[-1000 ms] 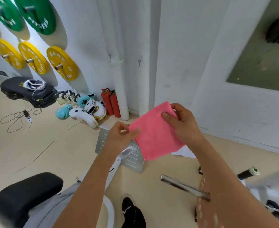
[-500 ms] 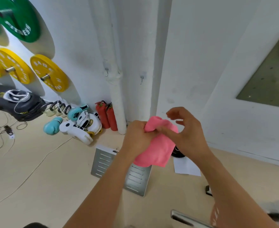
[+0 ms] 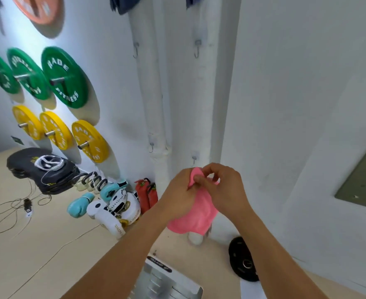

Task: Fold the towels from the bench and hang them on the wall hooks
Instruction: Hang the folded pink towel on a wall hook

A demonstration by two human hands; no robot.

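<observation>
Head view. White wall (image 3: 285,104) with pipes, taken as the landmark: green weight plates (image 3: 64,77) and yellow plates (image 3: 89,140) hang on its left part, boxing gloves (image 3: 113,203) lie at its foot. The pink towel (image 3: 199,212), folded, hangs in front of the wall, just below the lower hook (image 3: 194,160). The left hand (image 3: 177,195) grips its top; the right hand (image 3: 225,188) pinches the top edge, probably bunching it to catch on the hook.
</observation>
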